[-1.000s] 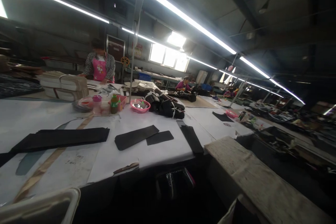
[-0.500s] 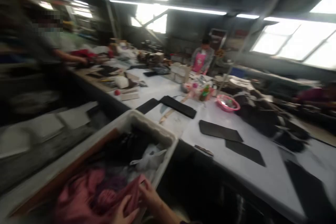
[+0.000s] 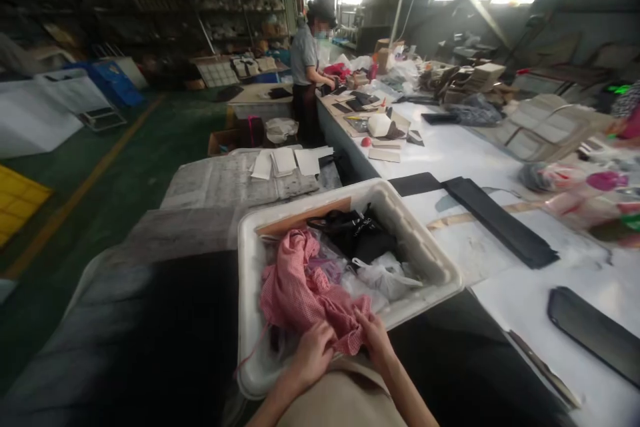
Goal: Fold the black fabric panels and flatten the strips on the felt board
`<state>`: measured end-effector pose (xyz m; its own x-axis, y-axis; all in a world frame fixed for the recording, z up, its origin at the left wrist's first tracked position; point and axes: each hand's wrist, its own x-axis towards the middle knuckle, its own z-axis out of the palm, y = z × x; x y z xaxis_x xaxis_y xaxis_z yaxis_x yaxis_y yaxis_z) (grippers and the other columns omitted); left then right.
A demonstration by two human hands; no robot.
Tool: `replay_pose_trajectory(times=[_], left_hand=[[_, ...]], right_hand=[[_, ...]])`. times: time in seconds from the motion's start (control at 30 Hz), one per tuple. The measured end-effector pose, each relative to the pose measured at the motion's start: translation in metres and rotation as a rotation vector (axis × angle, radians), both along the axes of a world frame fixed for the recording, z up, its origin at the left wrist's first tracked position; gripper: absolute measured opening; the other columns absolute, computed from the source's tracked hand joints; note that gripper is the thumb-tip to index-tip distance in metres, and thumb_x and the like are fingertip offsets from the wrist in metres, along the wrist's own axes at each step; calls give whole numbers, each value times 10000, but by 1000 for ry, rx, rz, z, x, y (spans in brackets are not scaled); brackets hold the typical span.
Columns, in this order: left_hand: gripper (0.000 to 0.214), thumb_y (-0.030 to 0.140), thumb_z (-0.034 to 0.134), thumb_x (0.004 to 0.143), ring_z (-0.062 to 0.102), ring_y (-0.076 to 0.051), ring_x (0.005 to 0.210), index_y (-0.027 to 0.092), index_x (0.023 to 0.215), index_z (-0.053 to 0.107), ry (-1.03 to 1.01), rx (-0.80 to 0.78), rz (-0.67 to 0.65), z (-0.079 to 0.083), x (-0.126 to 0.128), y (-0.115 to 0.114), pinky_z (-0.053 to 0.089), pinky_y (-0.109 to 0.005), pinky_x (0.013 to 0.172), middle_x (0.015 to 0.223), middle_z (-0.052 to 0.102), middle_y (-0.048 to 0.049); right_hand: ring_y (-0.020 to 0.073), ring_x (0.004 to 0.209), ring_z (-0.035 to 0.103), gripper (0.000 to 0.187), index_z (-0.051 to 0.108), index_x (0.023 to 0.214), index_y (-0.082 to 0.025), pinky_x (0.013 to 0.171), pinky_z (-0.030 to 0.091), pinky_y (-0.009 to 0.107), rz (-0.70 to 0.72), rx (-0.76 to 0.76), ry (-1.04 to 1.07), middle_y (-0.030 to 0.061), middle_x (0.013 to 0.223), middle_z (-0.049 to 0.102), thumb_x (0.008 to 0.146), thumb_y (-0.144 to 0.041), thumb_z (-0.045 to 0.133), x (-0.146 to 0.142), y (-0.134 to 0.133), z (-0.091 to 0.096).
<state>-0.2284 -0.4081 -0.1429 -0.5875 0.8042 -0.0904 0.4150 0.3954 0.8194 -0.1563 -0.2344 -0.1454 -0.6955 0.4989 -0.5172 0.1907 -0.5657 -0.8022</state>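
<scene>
A red-and-white checked cloth [image 3: 300, 283] lies bunched in a white plastic bin [image 3: 245, 260] right in front of me. My left hand [image 3: 316, 347] is closed on its near edge, and my right hand [image 3: 374, 337] pinches the same cloth a little to the right. Part of the fabric is gathered between the two hands. Behind it in the bin are a black bag [image 3: 357, 233] with white lettering and a knotted white plastic bag [image 3: 387, 277]. Something purple [image 3: 327, 268] shows beside the cloth.
A white worktable [image 3: 505, 287] runs along the right, with black panels [image 3: 500, 220] and a knife-like tool [image 3: 543, 367] on it. Cream pieces [image 3: 285, 161] lie beyond the bin. A co-worker [image 3: 306, 67] stands at the table's far left side.
My view has swung left and down, bringing the whole bin into the middle. Both hands keep hold of the checked cloth, which now lies more spread out.
</scene>
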Motion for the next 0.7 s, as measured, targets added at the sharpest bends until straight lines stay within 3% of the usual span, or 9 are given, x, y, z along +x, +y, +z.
replay_pose_trajectory(times=[0.17, 0.33, 0.47, 0.57, 0.63, 0.7], left_hand=[[175, 59, 489, 749, 557, -157, 793, 198, 828, 559, 5, -17, 50, 6, 2, -15, 379, -249, 731, 838, 633, -11], [65, 137, 553, 781, 526, -123, 667, 203, 780, 549, -12, -48, 108, 25, -9, -38, 336, -232, 637, 718, 600, 33], [180, 338, 666, 786, 457, -100, 581, 204, 740, 555, -55, -97, 85, 47, -24, -62, 276, -220, 554, 607, 509, 72], [177, 363, 677, 774, 464, -100, 585, 206, 777, 595, -122, -165, 79, 56, -37, -81, 285, -208, 550, 607, 507, 76], [163, 351, 642, 803, 490, -108, 606, 193, 775, 613, -179, -154, 135, 60, -47, -95, 321, -208, 574, 638, 542, 59], [212, 379, 618, 834, 499, -113, 623, 178, 767, 616, -259, -48, 270, 65, -59, -112, 351, -214, 601, 667, 559, 41]], right_hand=[[162, 649, 621, 443, 677, 973, -181, 583, 499, 247, -42, -58, -24, 30, 799, 705, 657, -465, 803, 13, 4, -6], [173, 746, 643, 424, 685, 988, -177, 681, 524, 251, -67, -58, -17, 30, 853, 717, 660, -414, 812, 24, 8, 7], [163, 746, 629, 339, 705, 896, -176, 670, 508, 230, -73, -60, 4, 20, 835, 713, 637, -358, 825, 28, 8, 16], [145, 675, 593, 277, 700, 791, -177, 596, 483, 210, -107, -62, -7, 1, 746, 689, 609, -342, 830, 33, 11, 15], [134, 657, 578, 273, 690, 757, -181, 577, 478, 201, -139, -62, -20, -8, 726, 678, 596, -346, 835, 36, 15, 13], [129, 675, 584, 307, 686, 767, -183, 601, 495, 196, -169, -63, -40, -12, 747, 681, 573, -355, 850, 38, 18, 12]])
